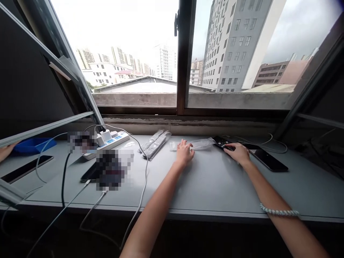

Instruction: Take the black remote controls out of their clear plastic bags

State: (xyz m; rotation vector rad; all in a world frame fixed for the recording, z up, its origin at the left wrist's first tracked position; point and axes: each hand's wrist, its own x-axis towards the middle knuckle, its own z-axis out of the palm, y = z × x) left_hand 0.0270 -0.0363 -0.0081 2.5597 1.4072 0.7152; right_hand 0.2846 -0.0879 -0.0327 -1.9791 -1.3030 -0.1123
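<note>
My left hand (185, 153) rests over a clear plastic sleeve (204, 144) lying on the grey table, its fingers bent and apart. The sleeve shows on both sides of that hand. In my right hand (240, 153) is the near end of a black remote control (220, 142) with several small buttons, the thumb lying across it. The remote's far end is close to the right end of the sleeve. Left of my left hand lie more remotes in clear plastic sleeves (156, 144), side by side.
A black phone (268, 158) lies right of my right hand, near a white cable (279, 148). At left stand a power strip (113, 141) with plugs, a blue tray (34, 146) and another phone (27, 168). Another person's hand (5, 152) shows at the far left edge. Cables hang over the table's front edge.
</note>
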